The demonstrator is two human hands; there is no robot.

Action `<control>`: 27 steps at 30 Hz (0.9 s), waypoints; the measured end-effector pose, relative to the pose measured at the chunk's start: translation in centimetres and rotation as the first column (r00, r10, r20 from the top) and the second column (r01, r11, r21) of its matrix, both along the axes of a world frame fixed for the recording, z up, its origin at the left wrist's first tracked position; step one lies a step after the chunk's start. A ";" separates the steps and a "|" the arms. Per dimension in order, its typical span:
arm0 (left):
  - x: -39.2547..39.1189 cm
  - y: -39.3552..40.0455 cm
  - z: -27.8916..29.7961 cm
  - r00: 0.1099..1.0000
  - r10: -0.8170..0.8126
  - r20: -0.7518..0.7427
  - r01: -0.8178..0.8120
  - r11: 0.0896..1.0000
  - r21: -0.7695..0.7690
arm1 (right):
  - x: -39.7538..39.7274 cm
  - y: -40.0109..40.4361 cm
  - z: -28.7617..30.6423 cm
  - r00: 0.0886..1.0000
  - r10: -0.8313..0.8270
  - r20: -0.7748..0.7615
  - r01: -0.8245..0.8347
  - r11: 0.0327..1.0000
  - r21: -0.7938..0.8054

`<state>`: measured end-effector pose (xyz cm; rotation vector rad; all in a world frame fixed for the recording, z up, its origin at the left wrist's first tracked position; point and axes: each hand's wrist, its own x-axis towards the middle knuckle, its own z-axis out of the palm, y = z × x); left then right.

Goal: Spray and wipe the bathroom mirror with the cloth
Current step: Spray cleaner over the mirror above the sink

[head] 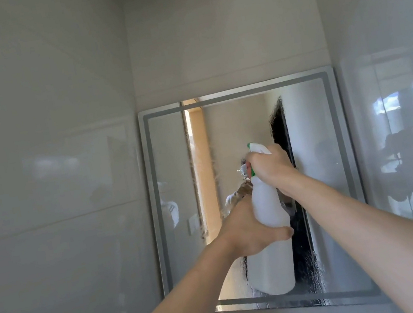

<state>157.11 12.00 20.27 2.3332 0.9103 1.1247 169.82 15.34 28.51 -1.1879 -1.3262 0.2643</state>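
Two hands gripping one bottle (270, 227) before one wet mirror (317, 164): left hand (246, 232) wrapping body, right hand (270, 164) squeezing trigger.

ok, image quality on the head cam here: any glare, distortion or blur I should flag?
Head view: wide-angle bend bows the mirror frame and walls; glossy right wall tiles carry bright window glare; spray droplets smear the mirror's reflection; light is soft, without hard shadows; the spray bottle, left hand and right hand look reasonably sharp.
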 end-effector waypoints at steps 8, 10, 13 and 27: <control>0.3 -0.1 0.2 1.000 -0.006 -0.009 0.006 1.000 0.018 | -0.1 -0.5 0.2 1.000 -0.029 0.012 0.029 1.000 -0.008; 0.3 -0.2 1.0 1.000 -0.004 0.001 0.004 0.999 0.034 | -0.1 -0.7 1.1 1.000 -0.016 0.014 0.016 1.000 -0.005; 0.1 -0.7 2.8 1.000 -0.017 0.011 0.016 0.999 0.051 | -0.3 -1.0 3.1 1.000 0.010 0.002 -0.010 0.999 0.030; -0.2 0.9 5.0 1.000 0.021 -0.006 -0.021 0.997 0.069 | -0.8 -1.1 5.6 0.999 -0.009 -0.046 0.010 0.999 0.041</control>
